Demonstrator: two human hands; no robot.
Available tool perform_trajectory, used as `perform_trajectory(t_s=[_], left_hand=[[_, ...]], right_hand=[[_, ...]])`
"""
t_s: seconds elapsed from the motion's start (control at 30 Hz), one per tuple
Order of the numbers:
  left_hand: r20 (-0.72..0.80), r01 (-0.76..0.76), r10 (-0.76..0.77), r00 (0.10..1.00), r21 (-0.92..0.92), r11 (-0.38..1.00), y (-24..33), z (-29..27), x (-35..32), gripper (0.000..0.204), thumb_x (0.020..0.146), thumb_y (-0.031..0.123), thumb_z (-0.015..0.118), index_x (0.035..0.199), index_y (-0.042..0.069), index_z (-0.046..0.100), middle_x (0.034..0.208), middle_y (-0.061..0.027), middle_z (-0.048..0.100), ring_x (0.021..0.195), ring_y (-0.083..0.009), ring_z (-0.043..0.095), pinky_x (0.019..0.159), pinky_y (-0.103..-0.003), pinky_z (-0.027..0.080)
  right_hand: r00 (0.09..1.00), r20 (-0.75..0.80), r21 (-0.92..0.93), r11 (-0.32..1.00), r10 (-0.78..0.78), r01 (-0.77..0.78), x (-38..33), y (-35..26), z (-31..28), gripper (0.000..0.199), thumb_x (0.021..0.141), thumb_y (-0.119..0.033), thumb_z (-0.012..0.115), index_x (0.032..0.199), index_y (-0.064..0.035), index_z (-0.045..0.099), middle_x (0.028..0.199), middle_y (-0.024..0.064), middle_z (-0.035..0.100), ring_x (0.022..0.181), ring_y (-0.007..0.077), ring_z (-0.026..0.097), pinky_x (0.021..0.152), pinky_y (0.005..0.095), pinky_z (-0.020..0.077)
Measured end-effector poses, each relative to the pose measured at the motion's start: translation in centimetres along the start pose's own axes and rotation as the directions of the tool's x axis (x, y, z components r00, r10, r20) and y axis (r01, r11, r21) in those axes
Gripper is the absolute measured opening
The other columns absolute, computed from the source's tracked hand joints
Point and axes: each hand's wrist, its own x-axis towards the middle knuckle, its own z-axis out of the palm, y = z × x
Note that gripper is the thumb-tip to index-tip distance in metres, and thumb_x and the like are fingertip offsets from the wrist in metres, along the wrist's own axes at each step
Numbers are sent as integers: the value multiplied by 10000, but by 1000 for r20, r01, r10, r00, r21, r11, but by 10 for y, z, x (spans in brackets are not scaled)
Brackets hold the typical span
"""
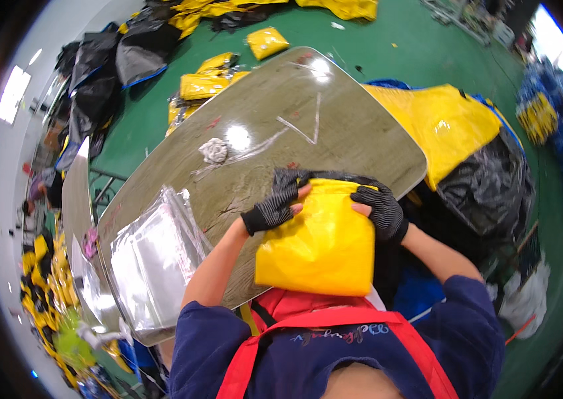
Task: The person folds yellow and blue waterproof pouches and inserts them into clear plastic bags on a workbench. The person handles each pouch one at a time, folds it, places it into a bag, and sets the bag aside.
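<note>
Gripping the yellow folded garment [318, 246] upright at its top, both hands.

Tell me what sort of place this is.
Probably a packing or garment workshop: a worn table with a stack of clear bags, yellow folded pieces heaped on the green floor, and gloved hands folding a yellow piece.

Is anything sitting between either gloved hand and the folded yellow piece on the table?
Nothing visible. The left hand and right hand both already grip the top edge of the folded yellow piece, which rests on the table. The clear bag stack lies off to its left, apart.
</note>
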Motion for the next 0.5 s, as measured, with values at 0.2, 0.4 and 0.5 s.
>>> perform_trajectory(t_s=[0.2, 0.4, 0.5], left_hand=[[-398, -51, -520, 755, -828, 559, 34, 38, -54, 864, 805, 655, 512, 1363, 7, 392, 1335, -135, 489, 1198, -225, 483, 1028, -373, 346], [-610, 586, -582, 537, -226, 778, 28, 15, -16, 404, 881, 367, 593, 1083, 17, 586, 1025, -252, 638, 934, -360, 636, 766, -411, 513], [-659, 883, -619, 426, 156, 442, -18, -62, -13, 304, 916, 316, 512, 1017, 42, 597, 918, -227, 649, 865, -376, 631, 740, -439, 508]], right_hand=[[643, -125, 733, 507, 755, -453, 21, -24, 6, 285, 861, -143, 650, 1104, -12, 582, 1041, 64, 626, 960, 174, 586, 849, 300, 465], [583, 322, 685, 242, 745, -687, 42, 29, 16, 556, 754, -162, 761, 1233, -17, 521, 1143, 68, 612, 1031, 171, 568, 902, 289, 444], [547, 346, 715, 163, 762, -679, 44, 35, 13, 583, 745, -106, 751, 1266, -21, 504, 1162, 73, 608, 1055, 175, 567, 917, 299, 448]])
